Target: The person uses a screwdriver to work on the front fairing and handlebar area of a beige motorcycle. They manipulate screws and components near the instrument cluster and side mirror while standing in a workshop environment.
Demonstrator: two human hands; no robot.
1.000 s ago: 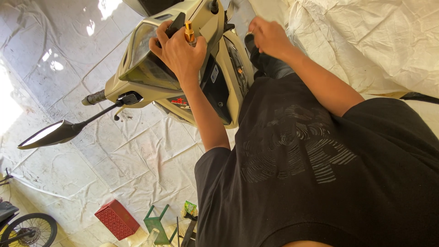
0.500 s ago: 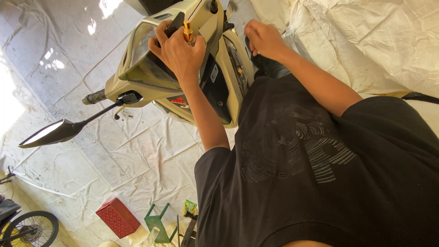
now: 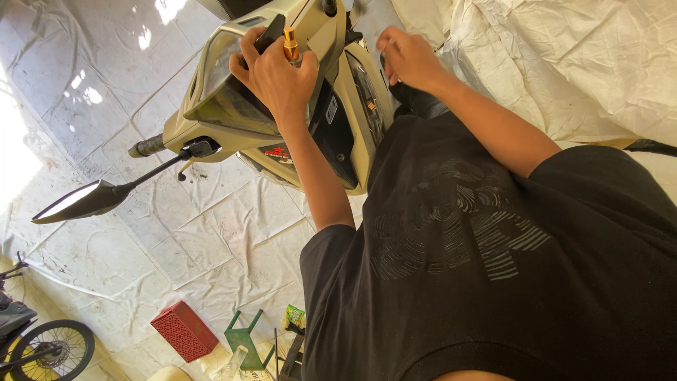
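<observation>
A beige scooter (image 3: 356, 120) stands in front of me, its headlight panel and dark screen facing up. My left hand (image 3: 278, 77) is closed around a black-handled tool with a gold-orange tip (image 3: 290, 44), held against the top of the front panel. My right hand (image 3: 407, 58) rests with bent fingers on the edge of the scooter's side panel; what lies under its fingers is hidden. Both arms reach out from my black printed t-shirt (image 3: 493, 268).
A black mirror (image 3: 70, 201) on a thin stalk and a handlebar grip (image 3: 144, 147) stick out to the left. Crumpled white sheeting (image 3: 211, 233) covers the ground. Below lie a red crate (image 3: 185, 330), a green stool (image 3: 243, 339) and a wheel (image 3: 49, 351).
My right hand has shifted slightly left along the scooter's side panel. My left hand stays closed on the tool at the front panel.
</observation>
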